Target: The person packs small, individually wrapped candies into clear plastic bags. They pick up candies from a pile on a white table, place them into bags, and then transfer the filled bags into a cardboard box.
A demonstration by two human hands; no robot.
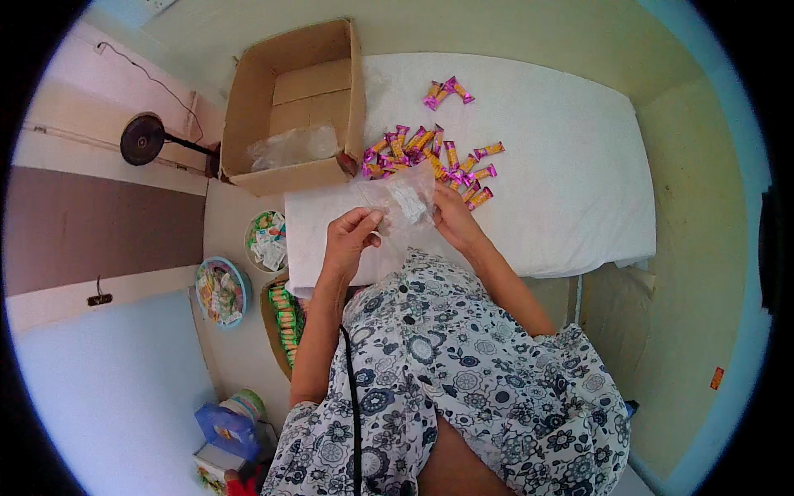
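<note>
Between my two hands a clear plastic bag (406,197) is held up above the white cloth, close to my body. My left hand (355,234) pinches its left side between thumb and fingers. On the opposite side my right hand (451,214) grips the bag's edge, its fingertips partly hidden by the plastic. A white patch, perhaps a printed label or paper, shows on or in the bag. Just beyond it lies a loose heap of small purple-and-orange wrapped packets (428,152). A few more packets (446,93) sit apart, farther back on the cloth.
A tall open cardboard box (291,180) with clear plastic inside stands at the back left of the white-covered table (558,186). Left and below are a white tub (248,251) of packets, a blue basin (245,279) and a carton of green packs (286,328). A fan (144,139) stands beyond.
</note>
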